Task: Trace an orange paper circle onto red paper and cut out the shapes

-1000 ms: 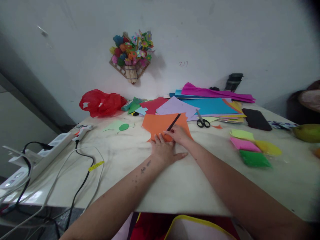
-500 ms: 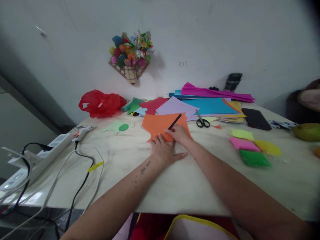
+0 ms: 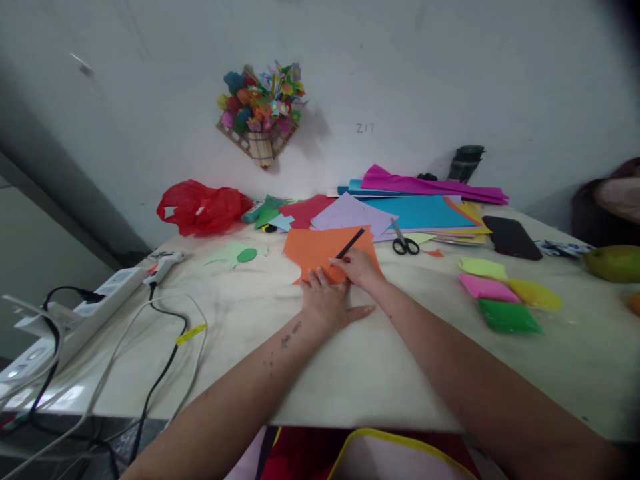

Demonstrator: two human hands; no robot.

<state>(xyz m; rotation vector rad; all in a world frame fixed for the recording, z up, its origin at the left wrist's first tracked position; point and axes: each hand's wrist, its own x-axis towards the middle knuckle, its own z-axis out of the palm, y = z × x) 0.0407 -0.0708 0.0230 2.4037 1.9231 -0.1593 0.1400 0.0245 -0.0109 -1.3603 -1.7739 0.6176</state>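
Observation:
An orange paper sheet (image 3: 313,248) lies on the pale table (image 3: 350,360) in front of me. My left hand (image 3: 327,301) rests flat on the sheet's near edge, fingers spread. My right hand (image 3: 357,267) is closed around a black pencil (image 3: 350,243), whose tip touches the orange paper just beside my left fingers. Black scissors (image 3: 404,244) lie a short way to the right of my right hand.
Stacked coloured sheets (image 3: 425,210) lie at the back, a black phone (image 3: 511,237) beside them. Small coloured paper pieces (image 3: 503,297) sit at right. A red plastic bag (image 3: 200,205), green cutouts (image 3: 240,253), a glue gun (image 3: 163,265) and a power strip with cables (image 3: 75,313) fill the left.

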